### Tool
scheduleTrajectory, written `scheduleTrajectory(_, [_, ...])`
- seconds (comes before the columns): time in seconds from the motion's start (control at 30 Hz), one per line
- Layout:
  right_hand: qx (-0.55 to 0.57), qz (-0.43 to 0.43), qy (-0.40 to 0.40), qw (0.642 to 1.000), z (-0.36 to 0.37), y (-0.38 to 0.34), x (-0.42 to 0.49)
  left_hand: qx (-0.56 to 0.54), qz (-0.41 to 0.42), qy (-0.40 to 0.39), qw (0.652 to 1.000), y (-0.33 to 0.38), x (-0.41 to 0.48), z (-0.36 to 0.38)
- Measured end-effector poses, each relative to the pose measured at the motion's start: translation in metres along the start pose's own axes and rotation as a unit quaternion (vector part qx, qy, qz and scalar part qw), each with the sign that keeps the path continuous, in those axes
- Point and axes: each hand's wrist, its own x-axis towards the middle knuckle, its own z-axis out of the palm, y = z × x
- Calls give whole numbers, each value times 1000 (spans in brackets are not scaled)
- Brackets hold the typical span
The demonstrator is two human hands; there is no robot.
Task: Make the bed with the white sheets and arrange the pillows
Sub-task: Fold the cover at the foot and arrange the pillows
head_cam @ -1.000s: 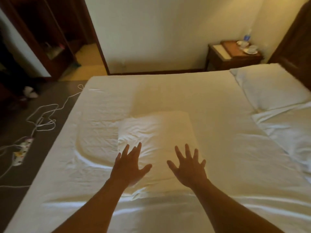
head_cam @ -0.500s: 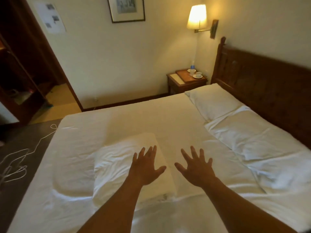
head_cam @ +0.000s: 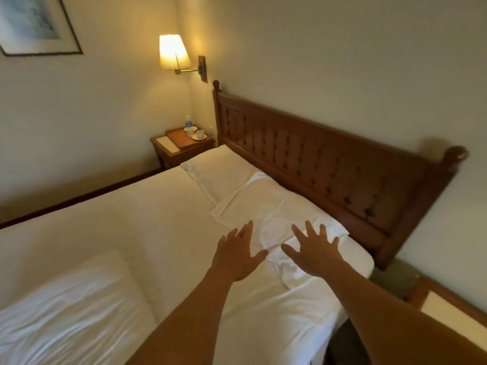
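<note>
Both hands were spread wide with fingers splayed, and neither grip pinched anything. The left hand [head_cam: 238,252] hung over the white sheet [head_cam: 147,206] just at the near edge of the crumpled pillow [head_cam: 274,214], while the right hand [head_cam: 313,250] lay over that pillow's near end; whether the palms pressed the cloth or hovered just above it could not be told. From the hands, the crumpled pillow ran toward 12 o'clock along the headboard [head_cam: 329,164], its case loose and bunched in folds at the near corner. Beyond it, toward 11 o'clock, a second pillow [head_cam: 216,167] lay flat and tidy at the far corner, just beside the nightstand [head_cam: 181,147]. At 8 o'clock, well apart from the head of the bed, a third pillow [head_cam: 71,309] sat out on the middle of the sheet.

As a judgement, the task stood past halfway: the sheet looked spread and mostly smooth, and one pillow was in place. Left to do were straightening the wrinkled pillow under the hands and bringing the stray one up to the headboard.
</note>
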Motion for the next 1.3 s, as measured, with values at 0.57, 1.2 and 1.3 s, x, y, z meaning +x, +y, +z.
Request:
scheduleTrajectory(0.57, [38,49,-18,998,-22,56,151,-7,19,-63,998,-14,183,48])
scheduleTrajectory(1.2, [-3,-87,-94,992,153,130,560,-301,-353,-4,886,-87,422,312])
scheduleTrajectory(1.3, [-19,-87,-57,994,176,154,625,-391,-423,47,816,-75,466,363])
